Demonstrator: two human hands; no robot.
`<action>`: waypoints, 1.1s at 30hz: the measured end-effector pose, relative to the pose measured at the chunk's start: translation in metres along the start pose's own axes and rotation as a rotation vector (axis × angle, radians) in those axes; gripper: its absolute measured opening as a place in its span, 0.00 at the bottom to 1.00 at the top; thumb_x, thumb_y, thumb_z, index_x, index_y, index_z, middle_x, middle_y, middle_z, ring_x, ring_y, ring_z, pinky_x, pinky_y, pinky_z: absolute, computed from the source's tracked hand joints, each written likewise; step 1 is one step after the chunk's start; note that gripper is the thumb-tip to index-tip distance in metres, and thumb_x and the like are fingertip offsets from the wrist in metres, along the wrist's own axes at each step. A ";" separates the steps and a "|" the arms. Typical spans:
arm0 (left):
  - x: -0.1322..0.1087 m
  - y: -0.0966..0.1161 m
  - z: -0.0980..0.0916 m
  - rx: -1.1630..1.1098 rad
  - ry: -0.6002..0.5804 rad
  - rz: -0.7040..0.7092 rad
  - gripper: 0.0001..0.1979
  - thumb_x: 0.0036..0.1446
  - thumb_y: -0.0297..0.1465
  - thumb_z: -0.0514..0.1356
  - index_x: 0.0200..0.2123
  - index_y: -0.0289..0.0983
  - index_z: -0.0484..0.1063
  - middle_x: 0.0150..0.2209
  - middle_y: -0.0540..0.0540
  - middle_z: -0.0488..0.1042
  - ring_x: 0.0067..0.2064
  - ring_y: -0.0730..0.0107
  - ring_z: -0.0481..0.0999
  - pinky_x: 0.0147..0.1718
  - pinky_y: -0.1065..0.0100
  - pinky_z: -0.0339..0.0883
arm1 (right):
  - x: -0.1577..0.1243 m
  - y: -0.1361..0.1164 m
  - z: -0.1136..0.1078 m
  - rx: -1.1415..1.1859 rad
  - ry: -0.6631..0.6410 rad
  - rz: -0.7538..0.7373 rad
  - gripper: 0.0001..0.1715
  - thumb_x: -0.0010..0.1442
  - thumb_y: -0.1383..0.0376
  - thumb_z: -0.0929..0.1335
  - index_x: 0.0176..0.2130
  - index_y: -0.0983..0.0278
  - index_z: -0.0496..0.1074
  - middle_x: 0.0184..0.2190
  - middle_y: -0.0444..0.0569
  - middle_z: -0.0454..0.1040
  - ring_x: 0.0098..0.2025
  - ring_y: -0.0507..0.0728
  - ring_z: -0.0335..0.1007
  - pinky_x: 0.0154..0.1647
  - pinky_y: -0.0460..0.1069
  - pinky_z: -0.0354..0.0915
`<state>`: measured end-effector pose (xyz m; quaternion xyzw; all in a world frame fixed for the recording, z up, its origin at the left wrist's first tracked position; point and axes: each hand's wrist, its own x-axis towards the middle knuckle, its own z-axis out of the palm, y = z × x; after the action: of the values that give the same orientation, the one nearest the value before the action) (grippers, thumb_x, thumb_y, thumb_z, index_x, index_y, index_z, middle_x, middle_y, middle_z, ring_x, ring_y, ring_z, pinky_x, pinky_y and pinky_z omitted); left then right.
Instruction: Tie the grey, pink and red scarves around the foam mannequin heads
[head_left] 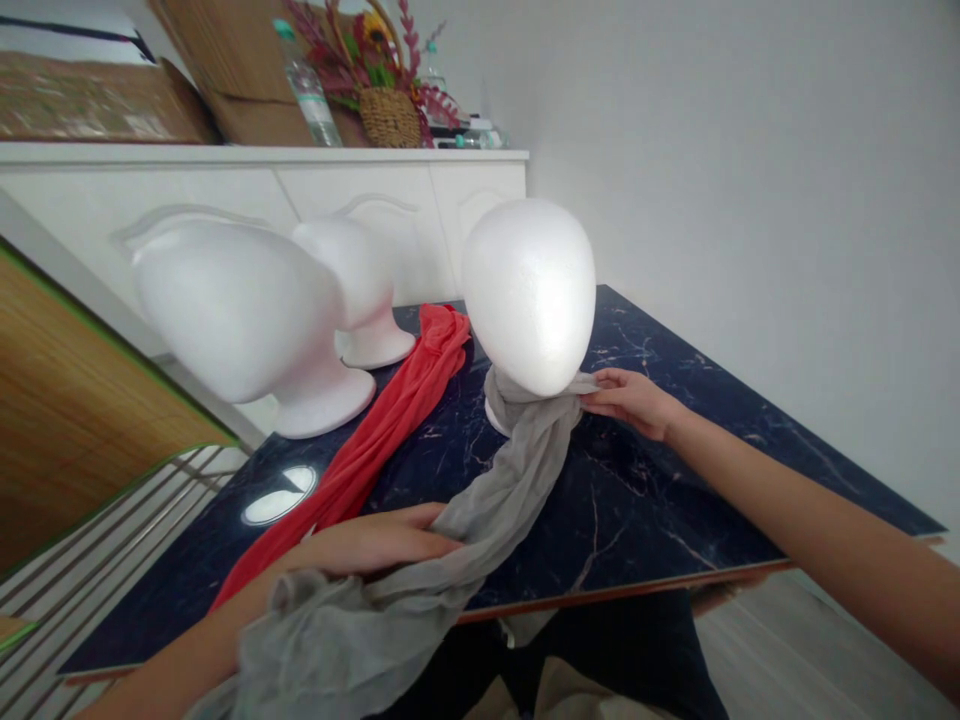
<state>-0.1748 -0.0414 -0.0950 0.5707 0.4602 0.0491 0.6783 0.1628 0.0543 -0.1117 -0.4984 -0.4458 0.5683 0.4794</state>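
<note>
A white foam mannequin head (529, 290) stands on the dark marble table (645, 500). A grey scarf (510, 490) wraps round its neck and trails toward me over the table's front edge. My right hand (626, 398) pinches the scarf's end at the right of the neck. My left hand (375, 545) lies on the grey scarf near the front edge, fingers stretched along the cloth, which drapes over my wrist. A red scarf (390, 415) lies in a long strip to the left of the grey one.
Two more white foam heads (240, 315) (360, 285) stand at the table's left back. Behind is a white cabinet (300, 190) with a water bottle (306, 85), a flower basket (388, 110) and cardboard. A white wall is on the right.
</note>
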 end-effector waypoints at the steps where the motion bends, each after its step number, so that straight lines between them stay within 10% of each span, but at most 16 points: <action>1: -0.004 0.005 0.007 0.128 0.067 0.025 0.23 0.51 0.46 0.65 0.48 0.41 0.76 0.38 0.47 0.80 0.39 0.60 0.78 0.39 0.66 0.70 | -0.005 0.001 -0.002 -0.001 -0.018 0.003 0.18 0.47 0.77 0.76 0.36 0.65 0.70 0.33 0.46 0.77 0.34 0.50 0.77 0.41 0.43 0.76; 8: 0.006 0.034 0.071 1.076 0.888 0.073 0.44 0.49 0.62 0.57 0.59 0.37 0.66 0.51 0.36 0.76 0.48 0.43 0.76 0.43 0.55 0.68 | -0.050 0.000 -0.024 -0.173 -0.055 -0.005 0.26 0.47 0.66 0.79 0.44 0.62 0.70 0.41 0.49 0.75 0.37 0.55 0.78 0.39 0.48 0.77; 12: 0.044 0.038 0.099 1.121 0.916 0.105 0.24 0.54 0.49 0.62 0.44 0.36 0.72 0.46 0.39 0.76 0.49 0.46 0.76 0.38 0.59 0.69 | -0.075 0.000 -0.022 -0.373 -0.312 0.061 0.18 0.54 0.55 0.76 0.32 0.66 0.72 0.26 0.48 0.74 0.26 0.53 0.75 0.22 0.44 0.71; 16: 0.056 0.037 0.098 0.976 0.964 0.062 0.08 0.63 0.27 0.51 0.43 0.38 0.66 0.39 0.43 0.78 0.40 0.54 0.79 0.32 0.64 0.62 | -0.092 0.014 0.001 -0.200 -0.521 0.173 0.21 0.60 0.52 0.72 0.38 0.69 0.76 0.36 0.54 0.78 0.34 0.56 0.78 0.35 0.47 0.76; 22: 0.054 0.028 0.103 0.542 0.974 0.402 0.06 0.68 0.31 0.45 0.44 0.42 0.59 0.31 0.49 0.76 0.32 0.62 0.78 0.27 0.69 0.56 | -0.075 0.030 0.044 0.253 -0.451 0.325 0.22 0.66 0.52 0.65 0.45 0.68 0.75 0.41 0.55 0.78 0.39 0.58 0.79 0.39 0.49 0.76; 33: 0.058 0.013 0.123 0.710 0.854 0.596 0.06 0.63 0.30 0.50 0.41 0.40 0.66 0.30 0.48 0.77 0.32 0.63 0.78 0.29 0.66 0.61 | -0.021 0.016 0.037 0.268 0.026 0.088 0.06 0.61 0.66 0.70 0.37 0.67 0.77 0.35 0.51 0.80 0.33 0.54 0.76 0.40 0.47 0.72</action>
<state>-0.0523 -0.0923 -0.1268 0.7949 0.4998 0.3038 0.1612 0.1250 0.0302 -0.1206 -0.4564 -0.3376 0.6367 0.5219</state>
